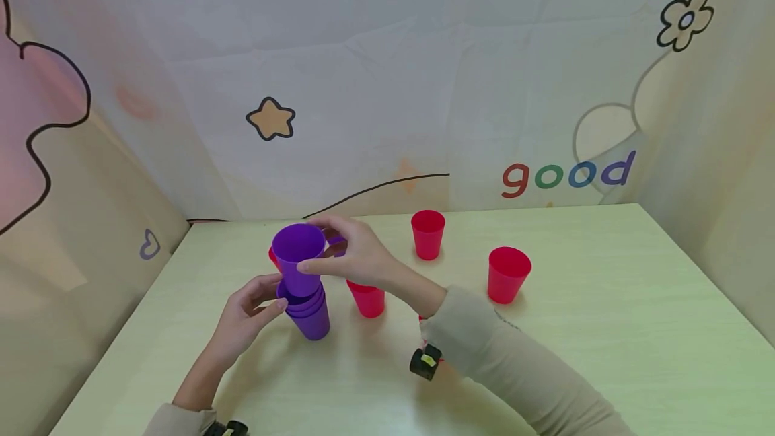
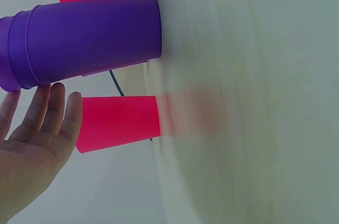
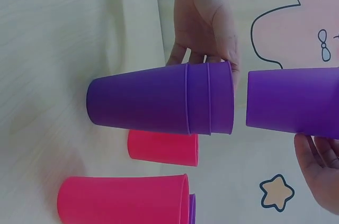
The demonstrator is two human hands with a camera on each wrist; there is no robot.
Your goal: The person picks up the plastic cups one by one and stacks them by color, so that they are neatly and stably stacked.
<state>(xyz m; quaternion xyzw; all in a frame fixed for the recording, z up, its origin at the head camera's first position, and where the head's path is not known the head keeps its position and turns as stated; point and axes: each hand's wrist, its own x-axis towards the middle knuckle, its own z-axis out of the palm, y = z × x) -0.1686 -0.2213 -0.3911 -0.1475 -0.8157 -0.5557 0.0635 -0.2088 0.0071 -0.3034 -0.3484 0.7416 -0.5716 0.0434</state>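
My right hand (image 1: 357,251) holds a purple cup (image 1: 299,254) by its upper side, thumb in front and fingers behind. That cup is upright over a stack of purple cups (image 1: 313,321); in the right wrist view a narrow gap separates the held cup (image 3: 291,102) from the top rim of the stack (image 3: 143,99). My left hand (image 1: 245,318) holds the stack near its rims, with the thumb on the near side and fingers round the far side. In the left wrist view, fingertips (image 2: 55,89) touch the stack just below the rims.
Red cups stand upright about the table: one at the back (image 1: 428,237), one at the right (image 1: 508,278), one beside the stack (image 1: 369,301). Another red cup (image 1: 274,258) shows behind the held cup. Part of something purple (image 1: 337,246) shows behind my right fingers. A printed curtain (image 1: 363,86) hangs behind.
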